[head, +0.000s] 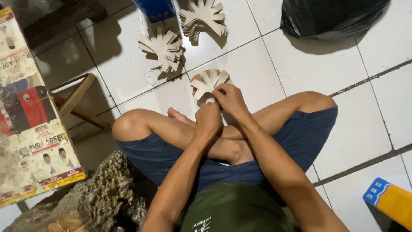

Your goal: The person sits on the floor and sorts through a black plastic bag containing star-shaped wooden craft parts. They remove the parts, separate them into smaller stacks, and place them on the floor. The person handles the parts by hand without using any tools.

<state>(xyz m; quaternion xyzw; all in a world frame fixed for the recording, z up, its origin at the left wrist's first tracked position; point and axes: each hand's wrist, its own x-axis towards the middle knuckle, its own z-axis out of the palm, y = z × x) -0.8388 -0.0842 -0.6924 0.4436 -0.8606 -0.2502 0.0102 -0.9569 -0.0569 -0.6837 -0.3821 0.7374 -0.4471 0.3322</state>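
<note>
I sit cross-legged on a white tiled floor. Both hands meet in front of my shins on one star-shaped cardboard cutout with several finger-like tabs. My left hand pinches its lower edge from below. My right hand grips it from the right, fingers curled over the card. Farther ahead on the tiles lie two stacks of the same cutouts, one to the left and a taller one behind it.
A black plastic bag lies at the top right. A blue object stands at the top edge. A printed board and a wooden stool frame are left. A rough rock sits by my left knee; a blue-and-orange box lies lower right.
</note>
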